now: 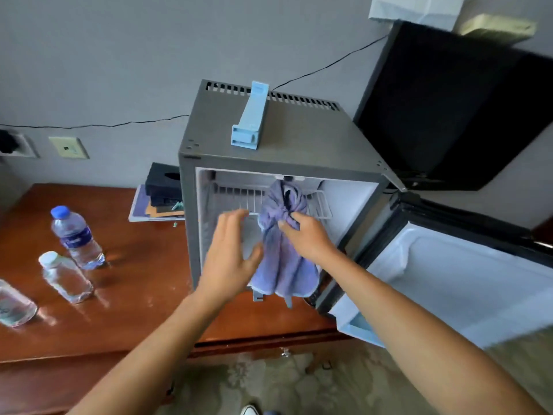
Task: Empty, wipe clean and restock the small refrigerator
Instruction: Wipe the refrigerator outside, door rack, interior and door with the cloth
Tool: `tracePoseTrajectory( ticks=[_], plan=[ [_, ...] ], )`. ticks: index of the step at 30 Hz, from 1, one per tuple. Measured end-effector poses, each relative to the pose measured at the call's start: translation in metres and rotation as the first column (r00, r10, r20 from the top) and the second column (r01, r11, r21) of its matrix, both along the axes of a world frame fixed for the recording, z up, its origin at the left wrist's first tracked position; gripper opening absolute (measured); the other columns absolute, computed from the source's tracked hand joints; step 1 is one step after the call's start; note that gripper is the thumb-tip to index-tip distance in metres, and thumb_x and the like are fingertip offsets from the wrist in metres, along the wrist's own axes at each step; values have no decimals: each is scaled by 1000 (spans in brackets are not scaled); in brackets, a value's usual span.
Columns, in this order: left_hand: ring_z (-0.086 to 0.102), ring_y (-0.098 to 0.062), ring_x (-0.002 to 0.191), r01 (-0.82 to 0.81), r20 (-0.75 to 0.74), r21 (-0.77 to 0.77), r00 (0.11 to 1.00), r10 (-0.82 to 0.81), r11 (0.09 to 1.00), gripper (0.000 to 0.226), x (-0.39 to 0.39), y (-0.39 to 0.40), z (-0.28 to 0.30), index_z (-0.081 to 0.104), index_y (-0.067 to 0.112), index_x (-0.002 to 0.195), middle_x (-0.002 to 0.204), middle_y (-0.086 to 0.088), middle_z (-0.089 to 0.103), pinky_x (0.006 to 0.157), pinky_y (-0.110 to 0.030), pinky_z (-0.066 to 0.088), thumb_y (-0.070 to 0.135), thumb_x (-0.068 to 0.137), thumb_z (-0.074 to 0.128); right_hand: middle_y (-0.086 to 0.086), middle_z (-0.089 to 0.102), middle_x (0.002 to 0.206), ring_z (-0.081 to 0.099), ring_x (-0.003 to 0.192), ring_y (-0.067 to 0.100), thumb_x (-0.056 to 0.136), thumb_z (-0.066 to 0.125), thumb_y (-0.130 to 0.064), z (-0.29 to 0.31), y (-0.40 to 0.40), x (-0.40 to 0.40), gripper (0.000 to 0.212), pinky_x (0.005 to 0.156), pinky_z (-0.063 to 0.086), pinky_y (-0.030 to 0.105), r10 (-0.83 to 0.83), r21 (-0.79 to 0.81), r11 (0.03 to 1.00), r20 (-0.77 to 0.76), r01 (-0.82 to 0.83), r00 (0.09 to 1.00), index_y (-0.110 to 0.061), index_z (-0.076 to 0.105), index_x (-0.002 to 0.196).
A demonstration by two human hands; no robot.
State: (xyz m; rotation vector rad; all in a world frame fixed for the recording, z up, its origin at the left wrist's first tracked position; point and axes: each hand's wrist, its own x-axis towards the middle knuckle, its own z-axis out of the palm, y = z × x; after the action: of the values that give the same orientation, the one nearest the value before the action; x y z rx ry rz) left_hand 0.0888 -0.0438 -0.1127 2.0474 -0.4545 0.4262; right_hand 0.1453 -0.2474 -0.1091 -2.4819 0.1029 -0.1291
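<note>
Small refrigerator (278, 157) standing on the wooden tabletop (134, 295) toward its right end, door (466, 277) swung wide open to the right; inside, a white wire shelf (239, 196) near the top; purple cloth (284, 256) bunched over the shelf's front edge and hanging down in front of the opening; right hand (308, 238) pinching the gathered cloth with curled fingers (288, 224); left hand (230, 256) spread open, fingers straight, reaching toward the shelf just beside the cloth, contact not clear; light blue plastic rail (250, 116) lying on the refrigerator's top; toward the tabletop's left edge, three clear water bottles, one with a blue cap (76, 236), one with a white cap (64, 278), one cut off by the frame (13, 307); black tissue box (164, 184) on papers behind the refrigerator's left side.
</note>
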Motion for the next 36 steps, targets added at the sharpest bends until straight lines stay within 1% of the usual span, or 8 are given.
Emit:
tracePoseTrajectory(
  ticks=[4,7,11,15,20,26,31,36],
  plan=[
    [26,-2,150,288,-273,-270,892,-360,919,110,15,-53,-30,14,33,159,163,9,26,114,-11,28,18,77,86,1,73,96,67,90,11,101,61,-22,39,-6,-29,11,88,54,39,200,365,921,-146,-135,969,-14,69,100],
    [66,-13,112,91,-282,-352,938,-199,931,72,38,-77,-21,47,33,142,120,16,66,80,-12,47,16,82,83,-6,74,116,69,107,16,98,61,-28,92,-23,-45,41,98,53,36,184,25,983,-167,-182,969,-24,58,139],
    [61,-30,113,40,-204,-162,976,-73,986,63,73,-117,-11,48,21,141,125,1,65,76,-28,37,29,86,79,-12,75,104,68,103,20,90,55,-34,176,-57,-24,37,94,52,39,-10,-299,948,329,114,944,-37,63,127],
    [37,-39,132,250,-189,-39,949,-253,967,89,87,-187,3,16,18,158,154,-15,38,109,-50,33,52,90,60,3,38,160,35,144,32,98,35,-61,180,-88,52,66,114,32,49,-167,-485,865,-39,128,985,-30,34,156],
    [-19,-27,155,456,-60,-50,886,-459,888,75,84,-228,-16,-15,21,161,170,-8,-18,127,-46,-10,31,107,36,1,5,171,19,153,32,99,21,-64,154,-105,84,70,115,22,50,-198,-446,889,-177,100,964,-36,12,162],
    [50,-45,132,159,125,255,973,-195,954,69,147,-215,-47,29,-2,156,152,-27,44,109,-51,42,43,103,28,0,6,170,27,149,33,97,21,-64,152,-107,87,69,112,26,50,-210,-463,879,-163,114,964,-38,11,161],
    [62,-40,115,15,42,537,998,-44,843,67,146,-213,-44,44,1,149,132,-22,63,96,-48,50,39,96,29,-3,6,170,28,150,32,95,21,-66,155,-103,83,71,111,26,48,-222,-452,882,-155,131,963,-39,11,161],
    [58,-37,86,-104,394,486,912,-111,868,50,101,-193,-73,60,10,133,101,-19,61,69,-45,46,15,87,41,-4,7,170,28,149,33,95,20,-66,157,-95,76,71,111,26,48,-234,-441,886,-154,146,960,-39,12,161]
  ],
)
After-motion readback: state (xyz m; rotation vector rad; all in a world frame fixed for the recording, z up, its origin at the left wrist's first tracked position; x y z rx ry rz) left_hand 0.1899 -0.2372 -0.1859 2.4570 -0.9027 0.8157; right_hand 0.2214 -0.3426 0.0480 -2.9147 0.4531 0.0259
